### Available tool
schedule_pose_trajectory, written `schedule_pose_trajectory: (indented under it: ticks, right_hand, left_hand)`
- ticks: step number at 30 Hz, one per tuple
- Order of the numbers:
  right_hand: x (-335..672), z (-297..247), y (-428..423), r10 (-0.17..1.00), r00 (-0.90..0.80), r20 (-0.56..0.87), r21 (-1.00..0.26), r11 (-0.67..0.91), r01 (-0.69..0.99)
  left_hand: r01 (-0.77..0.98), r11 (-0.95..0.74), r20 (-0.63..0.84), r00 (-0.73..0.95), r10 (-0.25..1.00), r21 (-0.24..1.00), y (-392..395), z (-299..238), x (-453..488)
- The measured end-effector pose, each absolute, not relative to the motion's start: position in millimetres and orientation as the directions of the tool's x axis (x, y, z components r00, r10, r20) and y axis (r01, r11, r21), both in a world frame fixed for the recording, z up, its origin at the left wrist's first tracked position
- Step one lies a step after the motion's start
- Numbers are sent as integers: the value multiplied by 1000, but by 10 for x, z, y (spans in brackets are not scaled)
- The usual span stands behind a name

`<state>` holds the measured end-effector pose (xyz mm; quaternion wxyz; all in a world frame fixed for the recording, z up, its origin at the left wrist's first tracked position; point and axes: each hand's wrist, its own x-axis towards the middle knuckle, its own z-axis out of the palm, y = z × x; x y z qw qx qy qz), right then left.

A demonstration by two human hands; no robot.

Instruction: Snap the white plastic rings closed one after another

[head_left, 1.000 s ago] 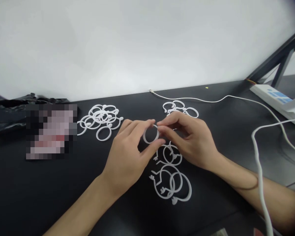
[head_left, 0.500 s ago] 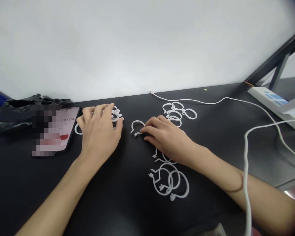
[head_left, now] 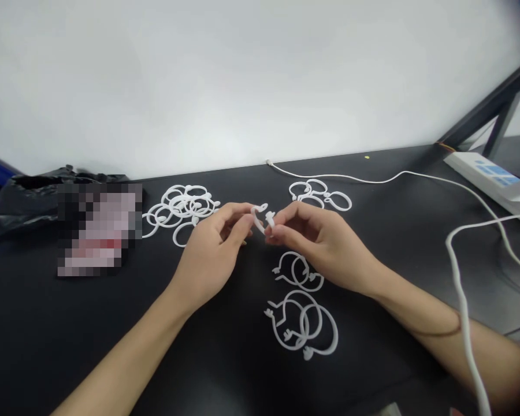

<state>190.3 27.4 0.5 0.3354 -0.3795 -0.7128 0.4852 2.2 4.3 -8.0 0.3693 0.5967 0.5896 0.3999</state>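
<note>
Both hands meet over the middle of the black table (head_left: 225,358). My left hand (head_left: 212,254) and my right hand (head_left: 320,242) each pinch one end of a single white plastic ring (head_left: 260,218) that gapes open, held a little above the tabletop. A heap of closed white rings (head_left: 182,211) lies just left of my left hand. Several open rings (head_left: 301,315) lie below my right hand, and a few more rings (head_left: 318,193) lie behind it.
A blurred phone (head_left: 97,234) lies at the left beside a black plastic bag (head_left: 30,193). A white cable (head_left: 459,277) runs along the back and down the right side. A white power strip (head_left: 489,176) sits at the far right by a dark frame.
My left hand left the ring heap on the left and came back to the centre. My right hand lifted the open ring off the table, and both hands now hold it.
</note>
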Motion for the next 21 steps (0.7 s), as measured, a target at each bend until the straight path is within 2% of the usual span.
schedule_pose_trajectory:
  ticks: [3, 7, 15, 21]
  right_hand:
    - [1906, 2, 259, 859, -504, 91, -964, 204, 173]
    - [1928, -21, 270, 862, -461, 208, -949, 292, 118]
    - [2001, -30, 327, 696, -577, 427, -755, 626, 196]
    - [1991, -47, 375, 668, -578, 468, -647, 705, 290]
  left_hand:
    - [291, -6, 14, -25, 1000, 957, 40, -74, 45]
    - [235, -1, -5, 23, 1000, 972, 30, -62, 62]
    - [455, -20, 24, -2, 1000, 890, -38, -15, 99]
    - [565, -53, 88, -35, 995, 823, -55, 10, 127]
